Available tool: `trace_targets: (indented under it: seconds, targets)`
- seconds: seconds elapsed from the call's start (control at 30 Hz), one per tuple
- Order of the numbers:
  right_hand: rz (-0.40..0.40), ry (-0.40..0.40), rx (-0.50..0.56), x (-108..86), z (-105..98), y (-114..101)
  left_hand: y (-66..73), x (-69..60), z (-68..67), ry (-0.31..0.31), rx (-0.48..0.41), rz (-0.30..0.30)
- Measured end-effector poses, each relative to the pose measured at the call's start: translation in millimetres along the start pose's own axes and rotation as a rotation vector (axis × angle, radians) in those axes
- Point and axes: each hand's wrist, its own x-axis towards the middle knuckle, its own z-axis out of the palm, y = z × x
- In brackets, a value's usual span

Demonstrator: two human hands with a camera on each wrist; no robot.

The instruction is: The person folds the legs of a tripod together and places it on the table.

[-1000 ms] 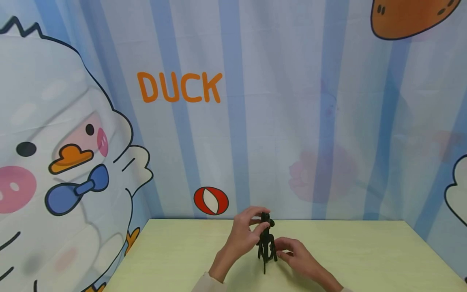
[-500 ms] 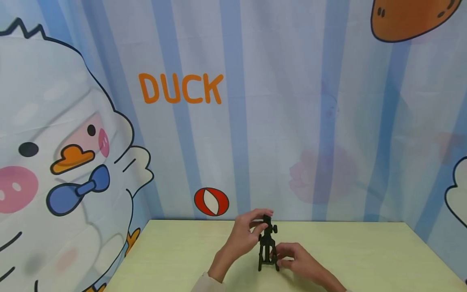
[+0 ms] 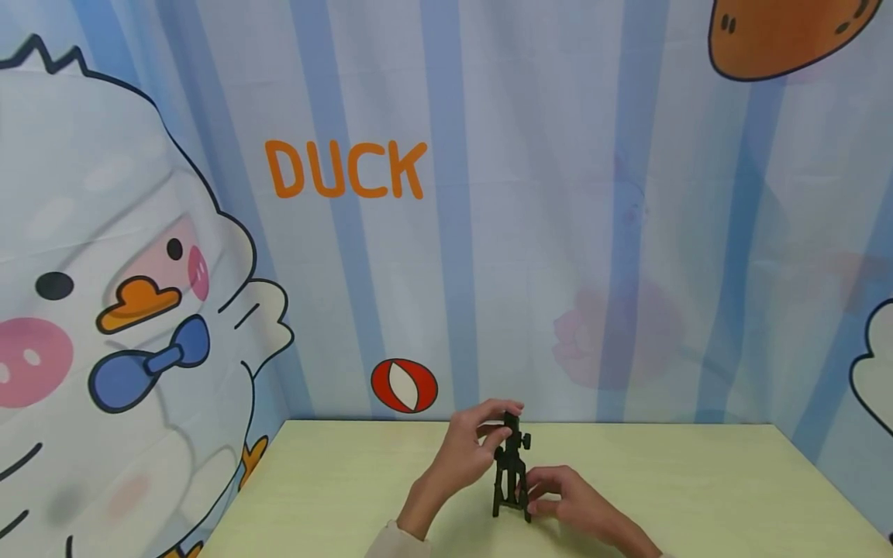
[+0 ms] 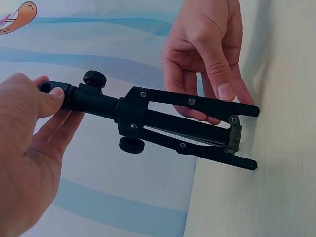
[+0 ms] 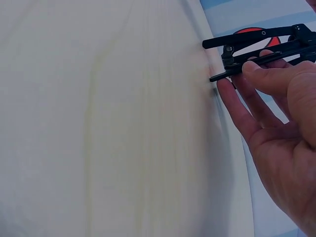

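Note:
A small black tripod (image 3: pixel 512 473) stands upright at the middle of the table, its legs only slightly spread. The left hand (image 3: pixel 466 448) pinches its top between thumb and fingers; in the left wrist view this hand (image 4: pixel 29 148) grips the head end of the tripod (image 4: pixel 173 123), beside two round knobs. Low on the right side, the right hand (image 3: pixel 575 502) pinches one leg. In the right wrist view the thumb and fingers of the right hand (image 5: pixel 276 108) hold that leg of the tripod (image 5: pixel 252 37) near its foot.
The pale yellow table (image 3: pixel 335 480) reaches back to a light blue striped curtain (image 3: pixel 516 232) with cartoon prints and orange lettering. Another curtain side with a large white duck print (image 3: pixel 125 310) borders the left.
Since a second ago the tripod has turned about its upright axis, with its side knob now out to the right. The right hand has moved slightly down.

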Motion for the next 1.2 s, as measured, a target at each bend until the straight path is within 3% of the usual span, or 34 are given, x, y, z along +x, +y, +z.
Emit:
trace_targets:
  seconds: [0.27, 0.63, 0.83, 0.93, 1.1, 1.2]
  targets:
    - [0.023, 0.013, 0.005, 0.7, 2, -1, 1.4, -0.7, 0.7, 0.023, 0.018, 0.017]
    - [0.055, 0.023, 0.011, -0.8, 4, -2, 8.6, 3.2, 8.7, 0.129, 0.213, 0.076]
    - [0.031, 0.005, 0.035, -1.1, 4, 0, 12.4, 2.3, 7.6, 0.122, 0.202, 0.074]
    - [0.007, 0.044, -0.003, -0.3, 5, 1, 13.1, 1.7, 6.1, 0.105, 0.173, 0.062]
    - [0.004, 0.183, -0.076, 1.1, 5, 0, 14.0, 0.6, 3.2, 0.078, 0.137, 0.047]
    - [0.017, 0.215, -0.090, 2.0, 6, 0, 13.5, -0.1, 1.7, 0.066, 0.123, 0.045]
